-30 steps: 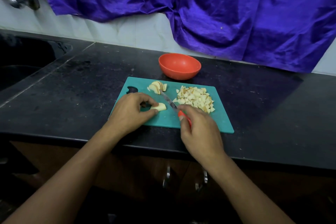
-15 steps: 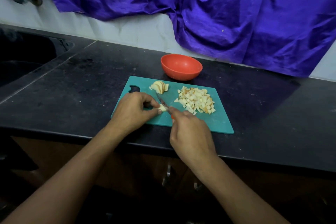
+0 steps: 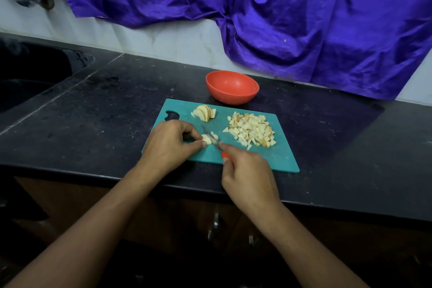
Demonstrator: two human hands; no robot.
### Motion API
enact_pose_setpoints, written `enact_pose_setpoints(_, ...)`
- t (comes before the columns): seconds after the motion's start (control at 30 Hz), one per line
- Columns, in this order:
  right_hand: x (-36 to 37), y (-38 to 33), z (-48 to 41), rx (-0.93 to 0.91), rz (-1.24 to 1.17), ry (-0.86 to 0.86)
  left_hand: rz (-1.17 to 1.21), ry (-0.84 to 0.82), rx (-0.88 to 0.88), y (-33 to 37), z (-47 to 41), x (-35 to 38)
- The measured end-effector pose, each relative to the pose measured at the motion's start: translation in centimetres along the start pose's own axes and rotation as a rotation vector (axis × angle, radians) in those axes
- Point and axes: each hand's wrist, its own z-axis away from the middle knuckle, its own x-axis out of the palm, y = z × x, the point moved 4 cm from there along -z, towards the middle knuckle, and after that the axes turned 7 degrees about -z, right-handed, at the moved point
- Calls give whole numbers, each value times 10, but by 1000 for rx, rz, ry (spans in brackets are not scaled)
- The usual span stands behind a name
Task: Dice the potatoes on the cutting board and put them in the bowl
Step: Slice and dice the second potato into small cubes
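Black counter [image 3: 117, 112], cutting board [image 3: 280, 159]: 1 potato piece [image 3: 207, 140] near-left on it, under 1 knife [image 3: 215, 142].
Left hand [image 3: 168, 145] pinches the piece's left end; right hand [image 3: 247, 175] grips the knife's handle. Small, firm, probably wet and slippery: hold it low, fingertips clear of the blade. Farther out: 1 sliced stack [image 3: 204, 112], 1 diced pile [image 3: 251, 132] at right, 1 red bowl [image 3: 232, 87] beyond.
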Motion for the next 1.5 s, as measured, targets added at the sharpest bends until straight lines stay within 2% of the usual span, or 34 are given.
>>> enact_pose_setpoints(0.13,1,-2,1,-33,-51,21,1,7,-1,0,0,0)
enact_pose_setpoints(0.47,5,-7,1,-88,38,-10,-36,-2,17,3,0,-1)
enact_pose_setpoints(0.67,3,-3,2,-35,-28,41,-45,13,18,4,2,-2)
enact_pose_setpoints(1.13,6,-8,-3,-44,138,-46,-42,19,16,7,3,-4)
enact_pose_setpoints(1.3,1,-2,-2,38,14,19,-49,21,15,8,5,-5)
enact_pose_setpoints(1.5,2,-1,0,23,-69,54,-63,35,21,9,5,-5)
